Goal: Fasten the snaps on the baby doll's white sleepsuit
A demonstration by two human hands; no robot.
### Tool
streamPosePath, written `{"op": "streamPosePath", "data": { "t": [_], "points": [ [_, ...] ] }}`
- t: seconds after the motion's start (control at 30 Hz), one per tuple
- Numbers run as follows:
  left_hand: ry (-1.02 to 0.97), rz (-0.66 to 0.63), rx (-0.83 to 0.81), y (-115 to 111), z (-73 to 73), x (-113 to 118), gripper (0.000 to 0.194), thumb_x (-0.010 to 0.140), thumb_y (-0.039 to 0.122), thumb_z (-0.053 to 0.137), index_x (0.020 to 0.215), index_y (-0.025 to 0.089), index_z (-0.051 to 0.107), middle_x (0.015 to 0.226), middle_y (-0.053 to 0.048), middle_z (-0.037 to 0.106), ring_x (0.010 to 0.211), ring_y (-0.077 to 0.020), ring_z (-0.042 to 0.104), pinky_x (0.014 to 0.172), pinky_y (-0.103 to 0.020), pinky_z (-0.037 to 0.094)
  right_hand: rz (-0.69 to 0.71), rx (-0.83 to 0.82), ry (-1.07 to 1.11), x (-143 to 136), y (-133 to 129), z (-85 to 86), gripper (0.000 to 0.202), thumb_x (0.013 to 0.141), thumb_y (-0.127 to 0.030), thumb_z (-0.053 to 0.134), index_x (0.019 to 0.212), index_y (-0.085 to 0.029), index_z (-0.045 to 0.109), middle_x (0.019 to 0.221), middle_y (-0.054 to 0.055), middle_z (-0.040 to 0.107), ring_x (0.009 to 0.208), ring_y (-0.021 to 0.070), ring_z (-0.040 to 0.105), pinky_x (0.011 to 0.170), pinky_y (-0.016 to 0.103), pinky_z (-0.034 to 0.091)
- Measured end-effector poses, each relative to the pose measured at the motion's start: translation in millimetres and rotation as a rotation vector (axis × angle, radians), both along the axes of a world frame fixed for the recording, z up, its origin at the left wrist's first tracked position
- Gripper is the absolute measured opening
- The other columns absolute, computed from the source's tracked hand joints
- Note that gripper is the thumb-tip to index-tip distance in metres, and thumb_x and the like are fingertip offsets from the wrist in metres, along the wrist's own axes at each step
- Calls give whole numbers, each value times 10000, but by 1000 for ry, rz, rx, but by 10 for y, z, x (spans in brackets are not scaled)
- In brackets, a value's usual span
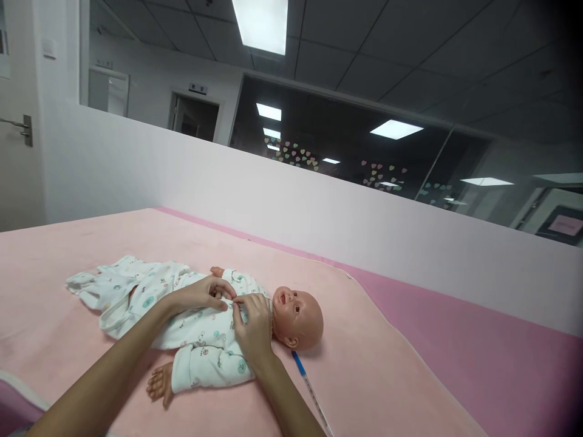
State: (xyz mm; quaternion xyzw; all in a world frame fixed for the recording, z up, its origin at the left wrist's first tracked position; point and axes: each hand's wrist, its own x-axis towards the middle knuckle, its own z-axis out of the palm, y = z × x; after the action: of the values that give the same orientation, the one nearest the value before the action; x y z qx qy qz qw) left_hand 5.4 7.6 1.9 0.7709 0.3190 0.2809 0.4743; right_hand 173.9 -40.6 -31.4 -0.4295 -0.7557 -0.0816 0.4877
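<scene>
A baby doll (298, 318) lies on its back, its bald head toward the right, dressed in a white long-sleeved baby romper (182, 331) with small coloured prints. Over the chest, my left hand (204, 294) has curled fingers at the front of the romper, index fingertip close to the other hand. Thumb and fingers of my right hand (255, 321) pinch the cloth at the upper chest, just below the doll's neck. My fingers hide the exact spot of fabric between them. One doll hand (160, 385) sticks out of the near sleeve.
A thermometer (310, 385) with a blue end lies beside the doll's head. The doll rests on a pink blanket (382, 376) over a darker pink surface (455, 321). Behind stands a white low wall (282, 209) with windows above; a door (20, 139) is at far left.
</scene>
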Motion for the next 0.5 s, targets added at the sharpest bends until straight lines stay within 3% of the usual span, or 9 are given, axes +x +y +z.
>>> {"op": "streamPosePath", "data": {
  "t": [0.23,0.5],
  "points": [
    [-34,-3,-71,-24,16,-3,285,633,292,665,891,177,624,764,13,555,604,-71,362,560,-205,264,10,-25,15,-6,1,-1,111,783,-124,503,758,-199,580,756,-4,606,757,148,486,694,285,330],
    [-57,-32,-109,-46,32,-12,264,645,257,652,894,179,609,778,8,576,661,-88,440,600,-206,308,17,-34,30,-7,10,-12,134,766,-93,497,766,-201,577,757,-6,606,763,146,483,701,281,331]
  ]
}}
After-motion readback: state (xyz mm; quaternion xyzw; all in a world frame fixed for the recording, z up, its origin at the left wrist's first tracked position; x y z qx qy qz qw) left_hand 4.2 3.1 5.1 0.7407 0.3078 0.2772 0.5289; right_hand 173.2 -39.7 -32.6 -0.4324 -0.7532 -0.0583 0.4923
